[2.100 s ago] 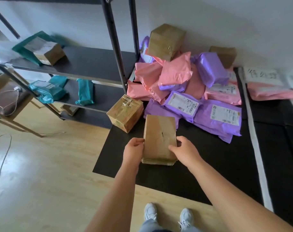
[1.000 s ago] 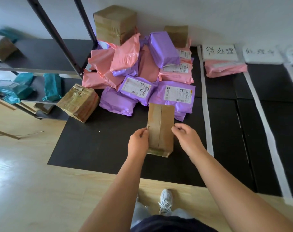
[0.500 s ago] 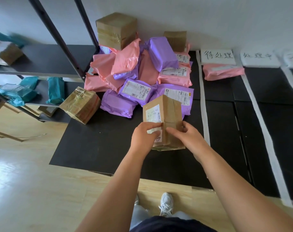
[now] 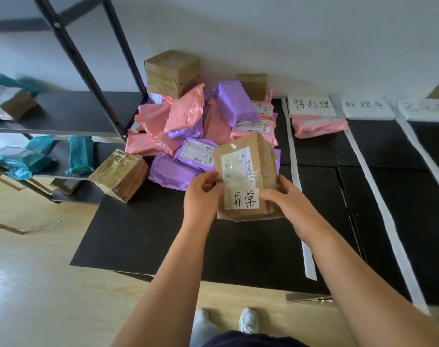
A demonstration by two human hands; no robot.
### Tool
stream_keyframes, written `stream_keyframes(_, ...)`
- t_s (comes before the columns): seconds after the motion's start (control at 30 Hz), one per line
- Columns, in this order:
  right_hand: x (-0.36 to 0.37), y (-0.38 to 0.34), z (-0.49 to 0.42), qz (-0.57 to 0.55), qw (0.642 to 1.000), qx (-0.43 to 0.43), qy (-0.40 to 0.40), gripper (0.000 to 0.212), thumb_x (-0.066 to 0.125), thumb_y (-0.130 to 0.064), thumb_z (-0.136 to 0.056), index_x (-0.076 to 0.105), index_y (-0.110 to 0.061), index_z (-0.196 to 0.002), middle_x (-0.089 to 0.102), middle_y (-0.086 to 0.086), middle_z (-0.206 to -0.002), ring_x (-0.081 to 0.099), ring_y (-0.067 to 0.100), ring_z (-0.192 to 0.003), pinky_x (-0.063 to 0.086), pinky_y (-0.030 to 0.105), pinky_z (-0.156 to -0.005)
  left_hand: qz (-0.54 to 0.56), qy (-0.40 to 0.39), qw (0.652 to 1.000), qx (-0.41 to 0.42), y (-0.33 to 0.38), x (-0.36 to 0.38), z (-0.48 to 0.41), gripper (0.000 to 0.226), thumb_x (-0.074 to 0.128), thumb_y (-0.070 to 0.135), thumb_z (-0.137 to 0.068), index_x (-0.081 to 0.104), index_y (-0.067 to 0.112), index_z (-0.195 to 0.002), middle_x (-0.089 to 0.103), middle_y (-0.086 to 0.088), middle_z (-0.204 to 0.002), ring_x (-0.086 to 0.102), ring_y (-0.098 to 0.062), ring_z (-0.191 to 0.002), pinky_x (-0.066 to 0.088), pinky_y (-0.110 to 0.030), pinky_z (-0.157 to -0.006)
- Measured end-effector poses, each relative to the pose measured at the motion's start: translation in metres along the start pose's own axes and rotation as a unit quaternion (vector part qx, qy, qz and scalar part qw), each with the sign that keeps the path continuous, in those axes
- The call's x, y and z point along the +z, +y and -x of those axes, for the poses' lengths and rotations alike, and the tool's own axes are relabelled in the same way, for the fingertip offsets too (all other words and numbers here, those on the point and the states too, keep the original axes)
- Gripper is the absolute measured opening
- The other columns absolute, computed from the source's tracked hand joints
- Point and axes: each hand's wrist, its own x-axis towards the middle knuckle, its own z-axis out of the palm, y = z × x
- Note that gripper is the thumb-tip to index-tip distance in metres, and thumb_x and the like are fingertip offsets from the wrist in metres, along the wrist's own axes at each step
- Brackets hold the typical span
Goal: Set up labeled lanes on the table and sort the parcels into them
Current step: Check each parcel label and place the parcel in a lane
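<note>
I hold a brown cardboard parcel (image 4: 247,169) above the black table (image 4: 143,236), its face with a shipping label and a handwritten white sticker turned up to me. My left hand (image 4: 202,194) grips its left edge and my right hand (image 4: 282,196) grips its right edge. Behind it lies a heap of pink and purple mailer bags (image 4: 200,126) with brown boxes. White tape strips (image 4: 297,186) divide the table into lanes. A handwritten lane label (image 4: 311,105) lies at the far end, with a pink parcel (image 4: 319,126) below it. A second label (image 4: 366,107) lies to its right.
A taped brown box (image 4: 119,175) sits at the table's left corner. A black metal shelf rack (image 4: 63,113) on the left holds teal bags (image 4: 80,155) and a box. Wooden floor and my shoes (image 4: 248,320) are below the table's near edge.
I have turned the brown parcel over in both hands, so its label and handwritten sticker now face me. It also sits a little closer to the heap.
</note>
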Motion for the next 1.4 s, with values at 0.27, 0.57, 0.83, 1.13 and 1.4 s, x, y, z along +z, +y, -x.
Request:
stream_keyframes(0.27,0.014,-0.045,0.019,-0.112,0.991,-0.068,-0.009,0.051,0.061,-0.028,-0.092,0.046,-0.029,-0.141,0.071,-0.003,-0.12,0.066,0.016,-0.113,0.049,0.035,-0.096,0.105,-0.162,0.98,-0.037,0.021,-0.041,-0.014,0.075,0.073,0.062,-0.068,0.059,0.032,-0.135,0.07,0.01,-0.12,0.066,-0.006,-0.11,0.049,-0.033,-0.099)
stream_keyframes(0.57,0.04,-0.101,0.046,-0.045,0.984,-0.175,-0.005,0.042,0.053,-0.02,-0.09,0.062,-0.035,-0.128,0.073,-0.011,-0.115,0.069,0.002,-0.103,0.056,0.014,-0.072,0.177,-0.184,0.965,0.055,0.076,-0.086,-0.014,0.066,0.079,0.041,-0.072,0.061,0.025,-0.134,0.073,0.001,-0.118,0.068,-0.018,-0.112,0.049,-0.041,-0.103)
stream_keyframes(0.83,0.054,-0.126,0.06,0.005,0.968,-0.244,0.059,0.049,0.056,-0.022,-0.088,0.059,-0.049,-0.128,0.071,-0.016,-0.119,0.065,0.002,-0.112,0.049,0.032,-0.094,0.173,-0.215,0.955,0.105,0.099,-0.109,-0.019,0.055,0.076,0.026,-0.08,0.061,0.029,-0.133,0.073,0.0,-0.118,0.068,-0.019,-0.111,0.049,-0.043,-0.102)
stream_keyframes(1.13,0.055,-0.138,0.066,0.005,0.959,-0.28,0.037,0.056,0.057,-0.006,-0.093,0.051,-0.039,-0.139,0.067,-0.017,-0.126,0.061,-0.002,-0.117,0.053,0.011,-0.081,0.162,-0.245,0.943,0.155,0.11,-0.124,-0.026,0.057,0.075,0.02,-0.082,0.058,0.027,-0.136,0.07,-0.003,-0.124,0.066,-0.023,-0.116,0.048,-0.047,-0.103)
stream_keyframes(1.4,0.065,-0.146,0.067,-0.07,0.966,-0.24,0.073,0.051,0.063,-0.032,-0.083,0.05,-0.027,-0.132,0.068,-0.009,-0.124,0.063,0.01,-0.118,0.048,0.041,-0.101,0.161,-0.228,0.951,0.132,0.12,-0.126,-0.02,0.048,0.07,0.04,-0.085,0.065,0.02,-0.129,0.071,-0.006,-0.122,0.066,-0.026,-0.115,0.047,-0.048,-0.104)
